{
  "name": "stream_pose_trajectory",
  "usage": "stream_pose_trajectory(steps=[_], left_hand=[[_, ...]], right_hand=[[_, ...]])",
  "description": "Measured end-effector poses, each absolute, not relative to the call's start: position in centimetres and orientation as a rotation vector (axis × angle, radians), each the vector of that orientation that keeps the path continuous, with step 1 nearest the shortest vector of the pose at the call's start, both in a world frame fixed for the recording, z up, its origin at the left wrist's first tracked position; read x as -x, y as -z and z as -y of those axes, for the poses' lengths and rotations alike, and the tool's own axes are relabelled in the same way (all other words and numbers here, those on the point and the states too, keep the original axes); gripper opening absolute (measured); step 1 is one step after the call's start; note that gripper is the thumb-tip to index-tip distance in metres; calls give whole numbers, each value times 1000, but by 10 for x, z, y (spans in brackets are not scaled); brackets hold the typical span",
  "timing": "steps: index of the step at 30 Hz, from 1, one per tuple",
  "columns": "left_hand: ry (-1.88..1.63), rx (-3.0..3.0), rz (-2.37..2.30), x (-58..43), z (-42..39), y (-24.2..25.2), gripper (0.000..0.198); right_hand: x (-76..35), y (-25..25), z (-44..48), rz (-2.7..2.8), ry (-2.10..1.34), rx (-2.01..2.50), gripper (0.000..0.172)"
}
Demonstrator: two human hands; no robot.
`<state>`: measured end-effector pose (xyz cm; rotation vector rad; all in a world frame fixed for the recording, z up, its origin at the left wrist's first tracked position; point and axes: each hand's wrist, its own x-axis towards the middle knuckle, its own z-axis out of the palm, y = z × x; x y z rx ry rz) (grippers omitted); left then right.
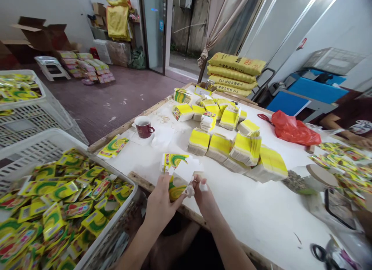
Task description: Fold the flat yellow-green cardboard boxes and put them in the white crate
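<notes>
Near the table's front edge, my left hand point(161, 198) is closed on a yellow and green printed card point(176, 190) with a white flap. My right hand point(205, 196) pinches at the card's right side, where a small whitish piece point(190, 191) shows between the hands; its kind cannot be made out. Something white covers the right thumb. Just beyond the hands lies a small stack of printed cards point(174, 159), partly hidden by the flap. Farther back stand several bundles of yellow-topped cards point(219, 146).
A white crate point(116, 171) of filled yellow packets point(69, 204) stands at my left. On the table are a maroon mug point(143, 128), a red plastic bag point(293, 128), and a phone point(340, 208) near a jar at right. A person's arm point(331, 122) reaches in at far right.
</notes>
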<state>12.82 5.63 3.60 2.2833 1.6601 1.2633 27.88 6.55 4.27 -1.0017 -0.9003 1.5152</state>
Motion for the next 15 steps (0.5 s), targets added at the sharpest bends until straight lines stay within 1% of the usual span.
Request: stream_pose_trajectory(steps=[2, 4, 9, 11, 15], left_hand=[[-1245, -2423, -1663, -129, -57, -36, 46], [-1227, -2490, -1680, -132, -55, -38, 41], [-1279, -2555, -1767, -137, -50, -42, 34], [-1309, -2552, -1791, -137, -50, -42, 35], [-1317, -2506, -1817, -135, -52, -37, 39]], right_hand=[[-288, -47, -68, 1008, -1402, 1069, 49], [-292, -51, -70, 1048, -1374, 1110, 39], [-288, -55, -68, 903, -1483, 1056, 15], [-286, -51, -66, 747, -1615, 996, 12], [-283, -38, -63, 466, -1839, 851, 14]])
